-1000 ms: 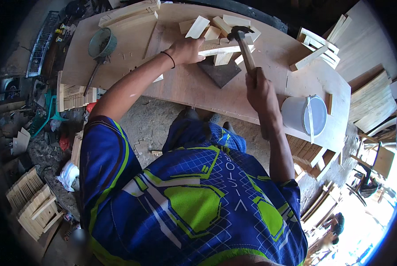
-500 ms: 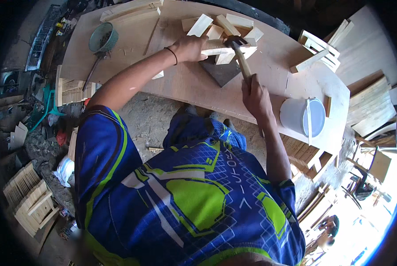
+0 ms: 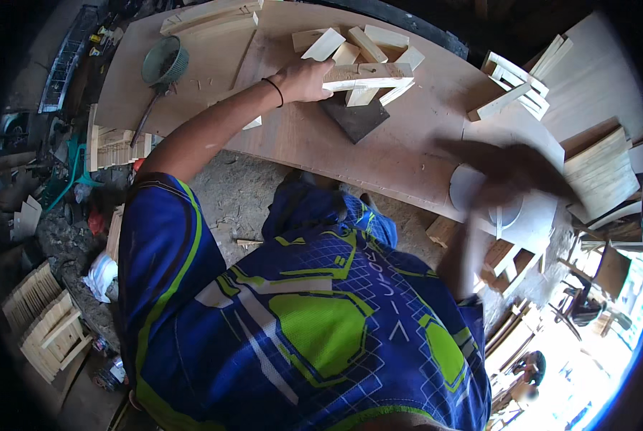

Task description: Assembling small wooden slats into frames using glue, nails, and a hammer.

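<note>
My left hand [image 3: 308, 79] grips the left end of a pale wooden bar [image 3: 386, 71], which lies across other short wood pieces on the workbench [image 3: 292, 136]. A nail [image 3: 366, 70] appears to stick up from the bar's top face. Under the pieces lies a dark square plate [image 3: 361, 128]. Off to the right, my right hand [image 3: 497, 190] is smeared by motion above the white bucket [image 3: 465, 183]. A blurred dark streak, the hammer [image 3: 544, 169], shows at that hand, away from the wood.
A green basket [image 3: 165, 61] stands at the bench's far left, above a dark stick. Loose nails [image 3: 199, 82] lie near it. An assembled wooden frame [image 3: 519, 82] sits at the right end. Stacked slats [image 3: 45, 323] lie on the cluttered floor at left.
My right hand has swung the hammer from the bar out to the right, over the bucket. The left hand keeps its hold on the bar, where a nail now shows.
</note>
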`<state>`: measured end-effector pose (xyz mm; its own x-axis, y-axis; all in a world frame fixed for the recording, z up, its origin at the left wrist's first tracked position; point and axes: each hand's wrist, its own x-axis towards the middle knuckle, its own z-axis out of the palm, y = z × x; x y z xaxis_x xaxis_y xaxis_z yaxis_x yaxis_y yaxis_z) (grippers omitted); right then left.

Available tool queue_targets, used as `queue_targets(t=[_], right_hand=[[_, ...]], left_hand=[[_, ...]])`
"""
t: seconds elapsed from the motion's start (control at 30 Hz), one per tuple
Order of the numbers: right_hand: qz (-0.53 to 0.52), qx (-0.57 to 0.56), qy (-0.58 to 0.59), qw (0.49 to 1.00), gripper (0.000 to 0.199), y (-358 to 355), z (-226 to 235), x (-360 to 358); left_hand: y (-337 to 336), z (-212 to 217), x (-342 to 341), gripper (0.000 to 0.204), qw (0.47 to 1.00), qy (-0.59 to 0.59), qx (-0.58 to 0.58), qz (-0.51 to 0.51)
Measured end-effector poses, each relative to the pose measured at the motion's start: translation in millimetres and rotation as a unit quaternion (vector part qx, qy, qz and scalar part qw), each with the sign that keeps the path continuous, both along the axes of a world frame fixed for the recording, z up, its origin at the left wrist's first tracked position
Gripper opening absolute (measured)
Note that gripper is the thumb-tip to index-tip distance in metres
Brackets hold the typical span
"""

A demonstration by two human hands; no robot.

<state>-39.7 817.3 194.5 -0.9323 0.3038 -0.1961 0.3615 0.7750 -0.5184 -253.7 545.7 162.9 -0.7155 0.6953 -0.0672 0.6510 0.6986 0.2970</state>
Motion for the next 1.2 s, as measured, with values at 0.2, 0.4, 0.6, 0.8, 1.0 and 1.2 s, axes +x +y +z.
queue_targets(t=[0.2,0.4,0.6,0.8,1.0,1.2], right_hand=[[0.062,-0.071,0.133,0.987,0.025,-44.3,-20.8,45.7],[-0.018,-0.358,0.175,0.917,0.016,-4.4,-102.2,79.5],[-0.215,-0.534,0.005,0.818,0.039,5.7,-101.5,88.4],[-0.002,-0.849,-0.117,0.515,0.028,-7.3,-67.3,30.5],[0.031,-0.837,-0.109,0.535,0.03,-16.6,-59.4,22.9],[0.01,-0.84,-0.14,0.523,0.027,-28.1,-36.6,26.9]], left_hand=[[-12.1,-6.5,-4.1,0.049,0.999,0.032,0.044,-0.001],[-14.3,18.5,-4.0,0.055,0.997,-0.058,0.004,0.057],[-34.3,95.5,30.7,0.052,0.855,-0.474,0.179,0.111],[-35.3,122.4,54.4,0.037,0.768,-0.579,0.258,0.088],[-44.6,127.2,61.6,0.034,0.758,-0.58,0.29,0.063],[-50.6,132.8,72.0,0.036,0.767,-0.569,0.28,0.095]])
